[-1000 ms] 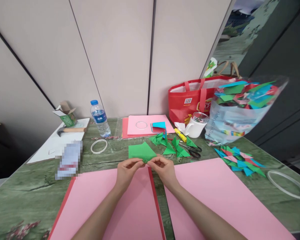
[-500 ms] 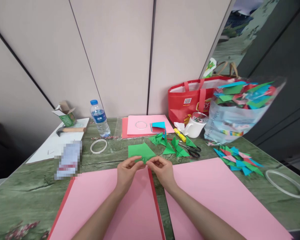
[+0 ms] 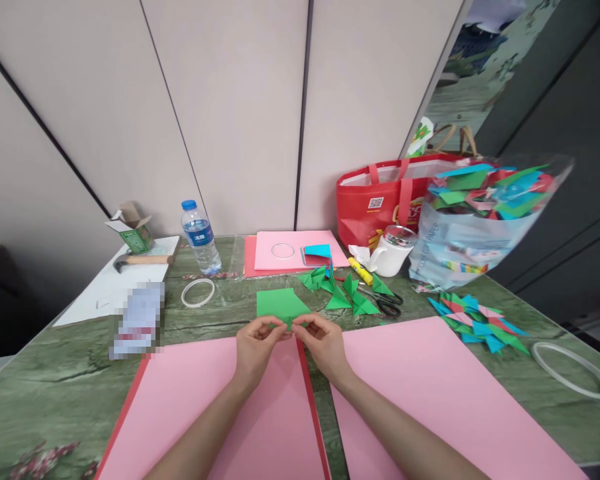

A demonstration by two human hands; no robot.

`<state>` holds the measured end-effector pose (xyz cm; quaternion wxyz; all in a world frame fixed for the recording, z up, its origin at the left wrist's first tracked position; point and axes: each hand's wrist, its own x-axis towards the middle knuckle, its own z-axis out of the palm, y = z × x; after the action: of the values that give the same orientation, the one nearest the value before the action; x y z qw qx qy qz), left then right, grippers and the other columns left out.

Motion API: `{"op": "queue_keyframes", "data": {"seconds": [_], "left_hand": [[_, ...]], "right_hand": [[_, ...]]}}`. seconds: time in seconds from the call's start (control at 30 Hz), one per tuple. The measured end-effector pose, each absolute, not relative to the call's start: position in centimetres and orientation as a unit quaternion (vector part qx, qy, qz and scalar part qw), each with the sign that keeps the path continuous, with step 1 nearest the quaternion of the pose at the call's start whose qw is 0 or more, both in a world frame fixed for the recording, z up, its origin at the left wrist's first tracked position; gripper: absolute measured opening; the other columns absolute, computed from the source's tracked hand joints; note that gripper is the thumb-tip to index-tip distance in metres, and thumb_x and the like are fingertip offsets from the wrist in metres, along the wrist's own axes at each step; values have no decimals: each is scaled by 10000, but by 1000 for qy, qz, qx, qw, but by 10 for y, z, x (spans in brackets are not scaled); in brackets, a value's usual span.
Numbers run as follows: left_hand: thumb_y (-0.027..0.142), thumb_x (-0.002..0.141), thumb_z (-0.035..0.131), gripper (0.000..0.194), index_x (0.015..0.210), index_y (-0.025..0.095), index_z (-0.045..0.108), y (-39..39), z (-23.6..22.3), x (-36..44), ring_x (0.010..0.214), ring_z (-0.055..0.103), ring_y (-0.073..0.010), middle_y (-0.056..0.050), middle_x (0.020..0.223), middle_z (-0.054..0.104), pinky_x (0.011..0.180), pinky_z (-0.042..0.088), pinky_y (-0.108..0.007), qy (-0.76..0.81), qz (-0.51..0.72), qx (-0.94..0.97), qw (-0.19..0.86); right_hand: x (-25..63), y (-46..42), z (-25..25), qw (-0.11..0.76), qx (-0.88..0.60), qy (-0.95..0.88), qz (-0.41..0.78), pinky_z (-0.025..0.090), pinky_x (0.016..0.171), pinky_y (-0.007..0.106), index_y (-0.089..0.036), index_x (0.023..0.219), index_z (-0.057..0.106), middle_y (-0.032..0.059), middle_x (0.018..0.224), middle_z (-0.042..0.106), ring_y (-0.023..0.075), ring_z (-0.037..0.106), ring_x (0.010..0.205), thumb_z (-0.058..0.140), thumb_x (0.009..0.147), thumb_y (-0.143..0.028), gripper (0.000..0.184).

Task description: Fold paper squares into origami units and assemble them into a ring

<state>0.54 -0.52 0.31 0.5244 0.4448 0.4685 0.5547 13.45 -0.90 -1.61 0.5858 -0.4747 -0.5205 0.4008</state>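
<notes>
My left hand (image 3: 258,343) and my right hand (image 3: 324,341) meet at the middle, fingertips pinching a small folded green paper (image 3: 289,322) between them. Most of that piece is covered by my fingers. Just behind lies flat green paper (image 3: 279,301); whether it is joined to the held piece I cannot tell. Several folded green paper pieces (image 3: 353,297) lie to the right, beside black-handled scissors (image 3: 390,305) and a yellow tube-shaped item (image 3: 360,271). Under my forearms are two large pink sheets, a left one (image 3: 205,400) with red edges and a right one (image 3: 430,387).
At the left stand a water bottle (image 3: 200,239), a small open box (image 3: 135,233), a hammer (image 3: 143,261) and a tape roll (image 3: 198,293). At the right are a white mug (image 3: 391,253), a red bag (image 3: 365,207), a filled plastic bag (image 3: 460,247), coloured folded papers (image 3: 480,323) and a white ring (image 3: 573,370).
My fingertips have shifted slightly on the folded green paper and stand a little closer together. Everything else stays in place.
</notes>
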Motion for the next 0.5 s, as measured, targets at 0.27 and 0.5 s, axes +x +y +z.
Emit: {"op": "queue_keyframes", "data": {"seconds": [0.27,0.5], "left_hand": [[212,569,708,126,632,139,626,-4,1,6,555,650,-171,12,524,647,622,561,-301,477,537,459,524],[237,562,722,174,657,130,623,-5,2,4,515,650,-186,10,500,635,557,543,-274,485,520,439,549]], "right_hand": [[136,-10,-14,559,-477,-525,428,405,512,223,-179,675,578,0,663,546,123,496,580,641,641,-270,115],[137,-8,-12,568,-423,-482,516,319,420,194,-218,659,361,-95,485,415,93,440,442,693,597,-310,350]]}}
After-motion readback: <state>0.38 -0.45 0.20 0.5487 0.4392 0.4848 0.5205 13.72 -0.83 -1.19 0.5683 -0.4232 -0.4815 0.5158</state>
